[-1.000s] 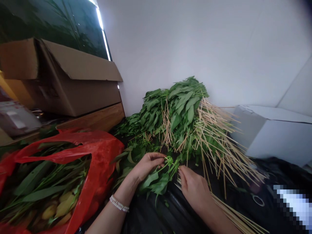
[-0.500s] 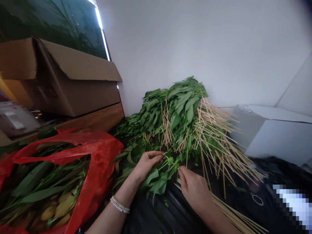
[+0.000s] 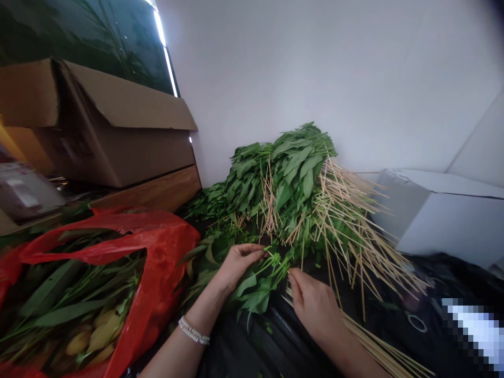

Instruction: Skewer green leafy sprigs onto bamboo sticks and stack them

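The left hand [image 3: 240, 264] has its thumb and forefinger pinched together on a thin green stem [image 3: 268, 249], above a small leafy bunch [image 3: 255, 299] that hangs between the two hands. The right hand [image 3: 313, 300] is curled nearly closed around a bundle of thin wooden sticks [image 3: 380, 344]; short ends show at its left side, and the long ends run past the wrist toward the lower right. Its thumb and forefinger meet beside the stems of the bunch, but what lies between those fingertips is too small to tell. A beaded bracelet [image 3: 192, 332] circles the left wrist.

Below the hands spreads a black plastic sheet [image 3: 246, 352] with a few green scraps on it. Just beyond, a heap of leaves on sticks [image 3: 301, 160] stands near the white wall [image 3: 283, 63], its pale sticks fanning out to the right. At left, an open red plastic bag [image 3: 167, 247] holds long leaves and roundish yellow pieces, with an open cardboard box [image 3: 153, 155] behind it. A white box [image 3: 452, 220] stands at right.
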Action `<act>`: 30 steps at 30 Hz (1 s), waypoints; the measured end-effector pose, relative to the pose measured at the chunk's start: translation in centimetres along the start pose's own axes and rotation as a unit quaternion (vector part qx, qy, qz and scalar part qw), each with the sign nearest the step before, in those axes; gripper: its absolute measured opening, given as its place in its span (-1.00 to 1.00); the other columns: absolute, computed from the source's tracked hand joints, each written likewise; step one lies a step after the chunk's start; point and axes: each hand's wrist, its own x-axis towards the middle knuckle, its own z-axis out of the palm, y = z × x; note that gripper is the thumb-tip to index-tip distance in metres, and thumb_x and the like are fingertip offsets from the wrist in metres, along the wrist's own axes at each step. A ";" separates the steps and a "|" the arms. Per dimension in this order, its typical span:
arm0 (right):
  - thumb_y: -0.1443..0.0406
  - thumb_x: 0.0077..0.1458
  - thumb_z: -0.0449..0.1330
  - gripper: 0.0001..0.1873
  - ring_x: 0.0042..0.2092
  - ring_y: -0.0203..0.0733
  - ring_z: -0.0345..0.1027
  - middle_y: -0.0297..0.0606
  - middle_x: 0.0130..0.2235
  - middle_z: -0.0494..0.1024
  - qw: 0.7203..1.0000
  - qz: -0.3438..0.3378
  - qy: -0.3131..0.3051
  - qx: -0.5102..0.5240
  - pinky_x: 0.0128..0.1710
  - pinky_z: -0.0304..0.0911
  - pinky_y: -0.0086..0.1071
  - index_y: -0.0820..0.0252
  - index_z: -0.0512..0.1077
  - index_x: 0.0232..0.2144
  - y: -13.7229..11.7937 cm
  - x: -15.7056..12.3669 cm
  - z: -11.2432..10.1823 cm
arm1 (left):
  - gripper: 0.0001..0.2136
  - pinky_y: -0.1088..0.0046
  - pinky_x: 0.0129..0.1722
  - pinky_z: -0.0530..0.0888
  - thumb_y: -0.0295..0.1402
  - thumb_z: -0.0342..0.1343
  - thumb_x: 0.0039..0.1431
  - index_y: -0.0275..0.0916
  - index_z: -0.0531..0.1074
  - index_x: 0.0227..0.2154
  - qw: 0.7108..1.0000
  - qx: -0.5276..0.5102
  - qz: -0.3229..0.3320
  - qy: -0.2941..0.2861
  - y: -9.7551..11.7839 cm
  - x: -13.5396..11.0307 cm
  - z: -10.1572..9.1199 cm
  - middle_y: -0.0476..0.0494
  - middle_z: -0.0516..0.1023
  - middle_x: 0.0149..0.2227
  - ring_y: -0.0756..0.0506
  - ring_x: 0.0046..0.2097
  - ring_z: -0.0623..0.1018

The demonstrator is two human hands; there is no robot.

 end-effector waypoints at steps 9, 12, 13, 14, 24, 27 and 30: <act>0.31 0.24 -0.12 -0.73 -0.44 -0.29 0.42 -0.37 -0.45 0.52 1.000 -0.004 0.005 -0.002 -0.48 0.02 -0.44 0.12 0.38 -0.34 0.1 0.0 0.2 | -0.69 0.46 -0.29 0.43 -0.25 0.32 -0.16 -0.35 0.58 -0.33 0.999 0.044 0.015 0.014 0.3 0.0 0.2 -0.22 0.62 -0.36 -0.07 -0.36 0.54; 0.32 0.23 -0.11 -0.73 -0.44 -0.30 0.42 -0.36 -0.46 0.52 1.000 -0.007 0.005 -0.001 -0.49 0.03 -0.46 0.11 0.38 -0.35 0.3 0.0 0.3 | -0.70 0.46 -0.30 0.42 -0.25 0.31 -0.15 -0.34 0.58 -0.34 0.997 0.069 0.025 0.012 0.2 -0.1 0.4 -0.21 0.62 -0.36 -0.08 -0.36 0.54; 0.32 0.22 -0.11 -0.73 -0.45 -0.30 0.42 -0.36 -0.47 0.52 1.000 -0.006 0.007 -0.002 -0.49 0.04 -0.46 0.11 0.38 -0.35 0.3 0.0 0.4 | -0.70 0.46 -0.31 0.42 -0.25 0.31 -0.15 -0.34 0.59 -0.34 0.997 0.073 0.027 0.013 0.1 -0.1 0.4 -0.21 0.62 -0.37 -0.08 -0.36 0.54; 0.32 0.22 -0.11 -0.73 -0.45 -0.30 0.42 -0.36 -0.47 0.52 1.000 -0.004 0.008 -0.003 -0.49 0.04 -0.46 0.11 0.38 -0.36 0.3 0.0 0.4 | -0.70 0.47 -0.31 0.42 -0.25 0.31 -0.15 -0.34 0.59 -0.34 0.997 0.074 0.028 0.015 0.0 -0.1 0.5 -0.20 0.62 -0.37 -0.08 -0.36 0.53; 0.33 0.23 -0.12 -0.74 -0.40 -0.29 0.44 -0.37 -0.42 0.53 1.000 -0.018 0.006 0.024 -0.44 0.07 -0.45 0.11 0.38 -0.29 0.1 -0.1 0.4 | -0.68 0.53 -0.34 0.38 -0.20 0.31 -0.13 -0.34 0.56 -0.34 0.999 -0.035 -0.009 -0.003 -0.5 0.2 0.1 -0.17 0.59 -0.39 0.00 -0.40 0.49; 0.33 0.23 -0.11 -0.74 -0.41 -0.30 0.44 -0.37 -0.42 0.53 0.999 -0.025 0.012 0.023 -0.46 0.06 -0.45 0.11 0.38 -0.29 0.1 -0.2 0.4 | -0.69 0.53 -0.35 0.36 -0.22 0.34 -0.19 -0.35 0.55 -0.41 0.997 -0.064 -0.034 -0.006 -0.6 0.2 0.0 -0.15 0.58 -0.43 0.01 -0.42 0.48; 0.33 0.23 -0.12 -0.73 -0.42 -0.30 0.43 -0.36 -0.43 0.53 0.999 -0.026 0.014 0.024 -0.46 0.06 -0.45 0.12 0.39 -0.31 0.1 -0.2 0.5 | -0.68 0.53 -0.37 0.35 -0.22 0.36 -0.22 -0.35 0.54 -0.41 0.995 -0.083 -0.057 -0.012 -0.6 0.1 0.1 -0.14 0.57 -0.44 0.02 -0.45 0.48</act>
